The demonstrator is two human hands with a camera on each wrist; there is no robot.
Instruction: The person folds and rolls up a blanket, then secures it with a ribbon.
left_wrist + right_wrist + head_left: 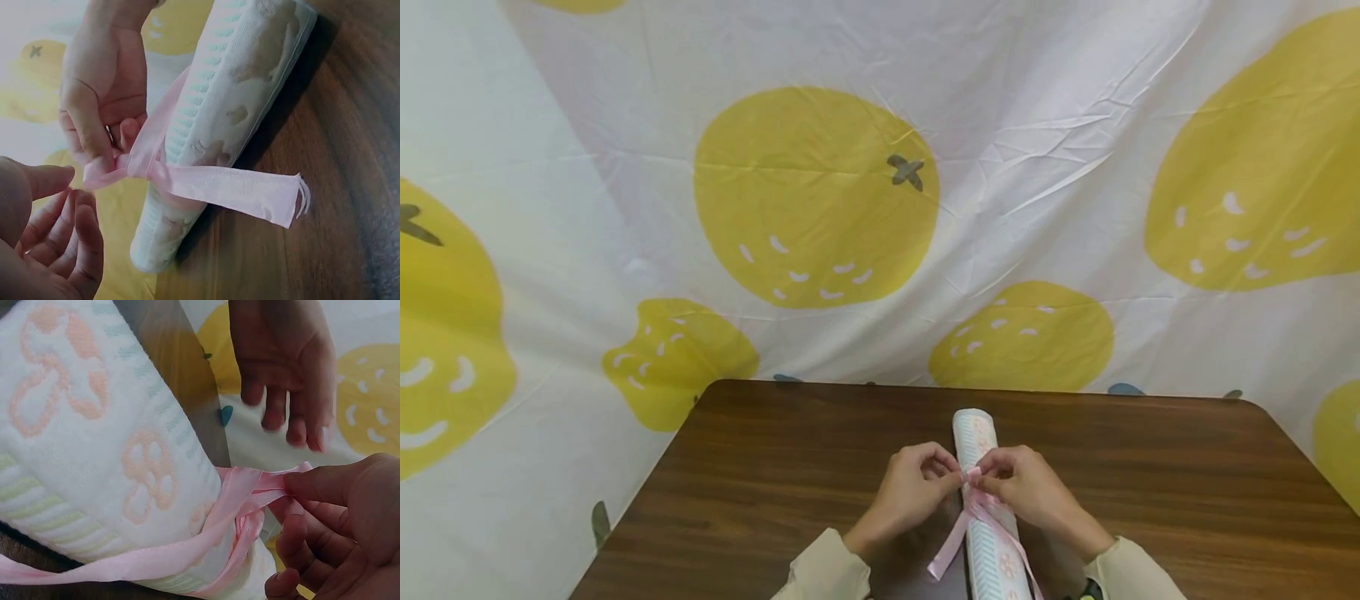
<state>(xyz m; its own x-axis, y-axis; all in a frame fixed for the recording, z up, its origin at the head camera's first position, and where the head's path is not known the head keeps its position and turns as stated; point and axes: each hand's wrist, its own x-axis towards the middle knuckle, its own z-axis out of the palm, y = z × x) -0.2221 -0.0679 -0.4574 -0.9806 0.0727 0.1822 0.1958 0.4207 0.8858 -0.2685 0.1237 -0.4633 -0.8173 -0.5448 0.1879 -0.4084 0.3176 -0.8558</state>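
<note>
A rolled white towel (975, 431) with a pink pattern and pale green stripes lies lengthwise on the table. Round its middle runs a pink satin ribbon (231, 190), knotted on top, with loose tails hanging over both sides. My right hand (1037, 492) pinches a folded loop of the ribbon (272, 482) between thumb and fingers, just beside the knot. Close to the end of that loop is my left hand (910, 492); in the right wrist view its fingertips (320, 439) are apart from the ribbon, fingers loosely bent.
The brown wood-grain table (760, 483) has a rounded far edge. Behind it hangs a white cloth (1000, 208) printed with yellow fruit. Light sleeves (831, 567) cover both forearms, and a dark watch (1090, 590) shows at the right wrist.
</note>
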